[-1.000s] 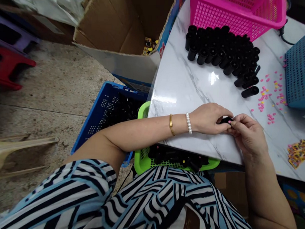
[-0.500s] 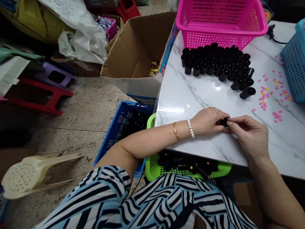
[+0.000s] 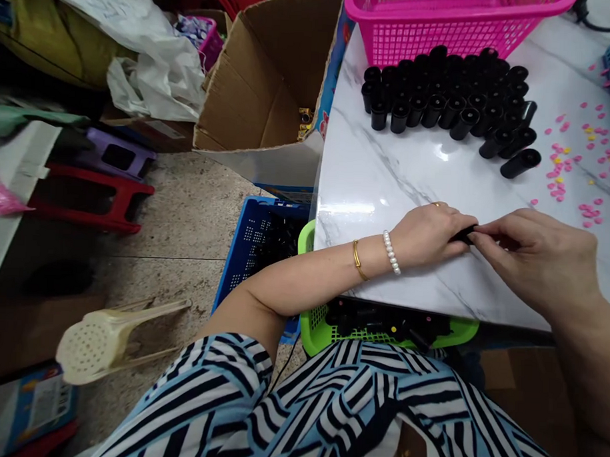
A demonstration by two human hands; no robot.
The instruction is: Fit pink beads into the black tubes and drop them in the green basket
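Note:
My left hand [image 3: 429, 236], with a pearl bracelet and a gold bangle at the wrist, is closed around a small black plastic tube [image 3: 463, 234] over the near part of the table. Most of the tube is hidden by the fingers. My right hand [image 3: 544, 257] has thumb and forefinger pinched together at the tube's exposed end; whether a small piece is between them cannot be made out. Farther back, many similar black tubes [image 3: 434, 112] stand grouped, and one tube [image 3: 521, 163] leans at the right. Small pink and yellow pieces [image 3: 556, 190] lie scattered to the right.
A pink basket [image 3: 452, 37] stands behind the tubes on the marbled table [image 3: 357, 170]. Below the near edge, a green basket [image 3: 309, 325] holds black pieces. A blue crate [image 3: 234, 253], an open cardboard box [image 3: 250, 86] and a cream stool [image 3: 88, 347] are at the left.
The view has shifted. The tube in my left hand has turned from showing its end to lying more side-on. My right hand has moved right slightly, fingertips still at the tube.

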